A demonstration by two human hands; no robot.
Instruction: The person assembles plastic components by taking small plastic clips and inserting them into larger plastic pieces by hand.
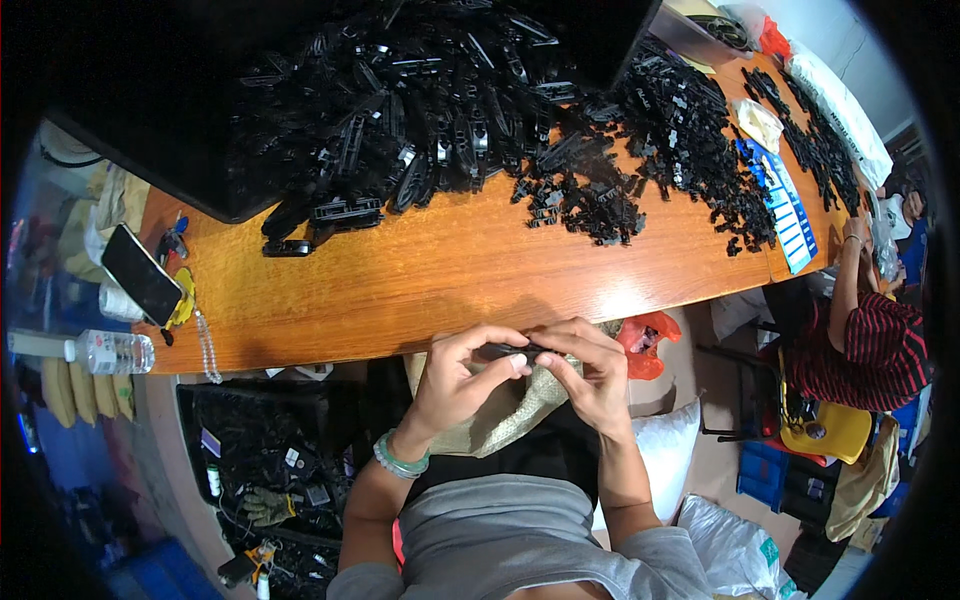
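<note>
Between my two hands, just off the table's near edge, is a small dark black plastic piece (pixel 505 351). My left hand (pixel 462 375) pinches its left end between thumb and fingers. On its right end, my right hand (pixel 588 372) has its thumb and fingertips closed; the fingers cover much of the piece. A woven beige sack (pixel 505 425) lies beneath my hands, over my lap. Beyond, on the wooden table (pixel 330 300), a large heap of long black plastic parts (pixel 400 130) spills from a black container (pixel 150 160).
Smaller black parts (pixel 590 190) lie piled right of the heap. A phone (pixel 142 272) and a plastic bottle (pixel 110 352) are at the left. A red bag (pixel 648 343) hangs below the table edge. Another person in a striped shirt (pixel 870 350) sits at the right.
</note>
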